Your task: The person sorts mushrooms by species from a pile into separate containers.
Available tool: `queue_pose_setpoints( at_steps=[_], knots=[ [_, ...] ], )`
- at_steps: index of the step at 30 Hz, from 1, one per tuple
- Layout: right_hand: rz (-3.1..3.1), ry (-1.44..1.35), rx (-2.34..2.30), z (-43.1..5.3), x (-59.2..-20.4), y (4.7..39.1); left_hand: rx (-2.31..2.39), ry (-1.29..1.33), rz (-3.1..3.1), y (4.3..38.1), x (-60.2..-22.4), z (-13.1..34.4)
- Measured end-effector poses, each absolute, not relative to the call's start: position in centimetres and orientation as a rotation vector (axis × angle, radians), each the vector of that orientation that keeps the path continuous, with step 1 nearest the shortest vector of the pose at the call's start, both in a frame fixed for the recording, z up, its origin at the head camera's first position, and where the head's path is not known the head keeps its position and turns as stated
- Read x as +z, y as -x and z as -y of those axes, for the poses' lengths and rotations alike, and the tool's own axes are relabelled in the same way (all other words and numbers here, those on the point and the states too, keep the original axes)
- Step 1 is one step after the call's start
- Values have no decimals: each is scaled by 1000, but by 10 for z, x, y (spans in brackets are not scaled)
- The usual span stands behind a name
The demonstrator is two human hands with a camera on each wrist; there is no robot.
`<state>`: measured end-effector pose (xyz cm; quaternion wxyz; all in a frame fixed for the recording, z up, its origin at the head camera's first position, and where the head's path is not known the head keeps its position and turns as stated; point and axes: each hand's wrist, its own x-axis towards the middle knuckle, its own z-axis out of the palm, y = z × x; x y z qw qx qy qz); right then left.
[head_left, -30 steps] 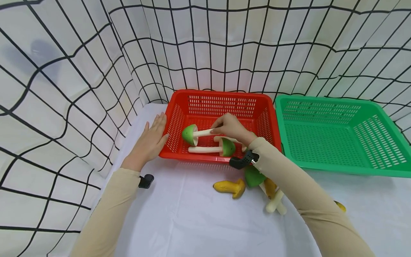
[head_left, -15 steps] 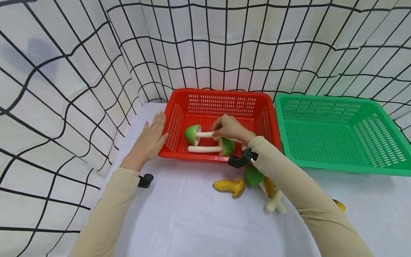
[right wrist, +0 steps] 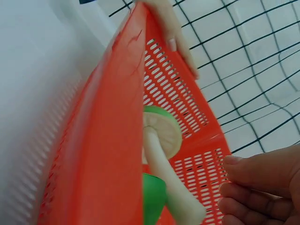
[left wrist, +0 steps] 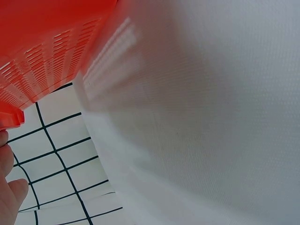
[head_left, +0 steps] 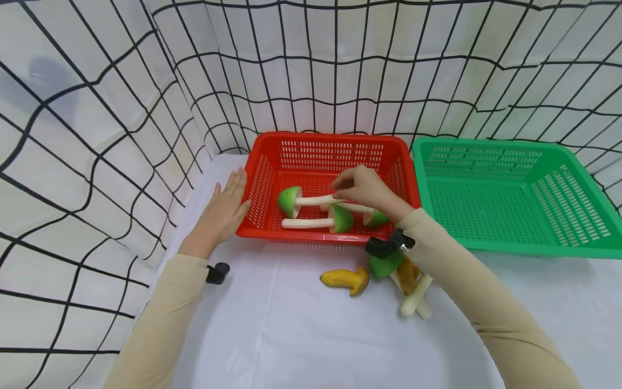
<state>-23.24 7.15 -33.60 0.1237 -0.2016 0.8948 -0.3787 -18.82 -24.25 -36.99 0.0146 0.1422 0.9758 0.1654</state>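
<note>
My left hand [head_left: 225, 208] lies with straight fingers along the left rim of the red basket [head_left: 286, 233]. Inside that basket are three toy mushrooms with green caps and pale stems. The upper mushroom [head_left: 291, 201] points its cap left, the lower mushroom [head_left: 340, 219] has its cap to the right, and another green-capped mushroom [head_left: 375, 218] lies beside them. Over the basket, my right hand [head_left: 366, 186] has loosely curled fingers near the upper mushroom's stem end. In the right wrist view a gap shows between this hand [right wrist: 262, 180] and the stem [right wrist: 173, 187].
A green basket [head_left: 486, 246] stands against the red one's right side. On the white cloth in front lie a yellow mushroom [head_left: 342, 278] and a pile with a green cap [head_left: 384, 265], a brown-yellow mushroom [head_left: 406, 275] and pale stems [head_left: 415, 302]. Black netting [head_left: 335, 56] rises behind.
My right hand has let go of the upper green-capped mushroom, which rests in the red basket, and has drawn off to the right. The left hand keeps its place on the rim.
</note>
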Motion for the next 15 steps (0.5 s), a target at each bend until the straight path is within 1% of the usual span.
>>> queue_pose_setpoints(
  at_steps=[8, 15],
  knots=[
    [-2675, 647, -1336, -103, -321, 195, 512, -445, -3028, 188, -370, 242],
    [-2673, 652, -1485, -137, -322, 160, 515, -447, -3024, 189, -369, 241]
  ],
)
